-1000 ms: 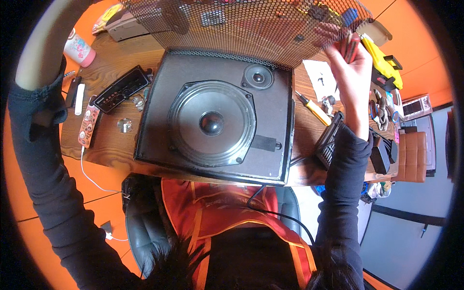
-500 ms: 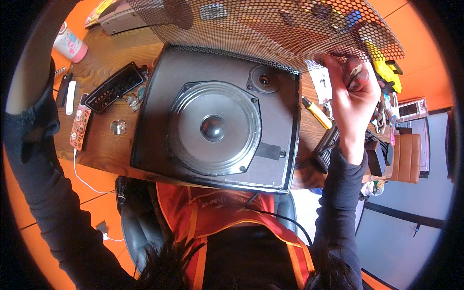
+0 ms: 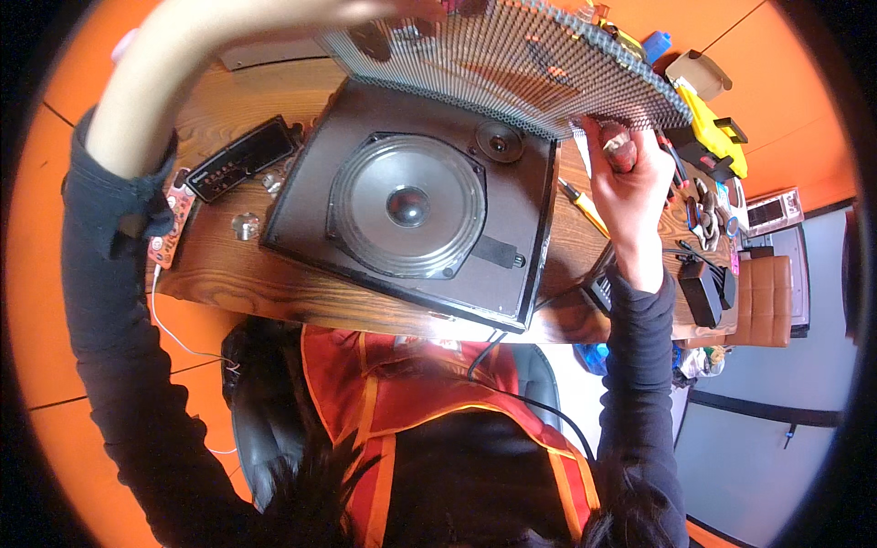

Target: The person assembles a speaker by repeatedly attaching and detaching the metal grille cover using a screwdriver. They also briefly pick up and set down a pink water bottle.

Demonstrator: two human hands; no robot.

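Note:
A black speaker cabinet (image 3: 301, 219) lies face up on the wooden table, its big round woofer (image 3: 375, 215) and small tweeter (image 3: 499, 142) exposed. Above its far side, a perforated metal speaker grille (image 3: 512, 64) is held tilted up, its lower edge close to the cabinet's far edge. My right hand (image 3: 632, 178) is closed around the grille's lower right corner. At the top of the picture my left hand (image 3: 393, 9) reaches across to the grille's upper edge; its fingers are partly cut off by the frame but appear closed on it.
Left of the cabinet are a black control panel (image 3: 242, 157), a patterned power strip (image 3: 171, 219) and a small clear piece (image 3: 245, 226). On the right lie a yellow-handled screwdriver (image 3: 585, 208), black boxes (image 3: 702, 292), gloves (image 3: 708, 215) and a yellow tool (image 3: 717, 132). A cable (image 3: 530, 402) hangs in front.
The grille has shifted left and tilted further upright, with my right hand moving left and slightly down. My left hand has come into view at the top. The cabinet appears slightly turned.

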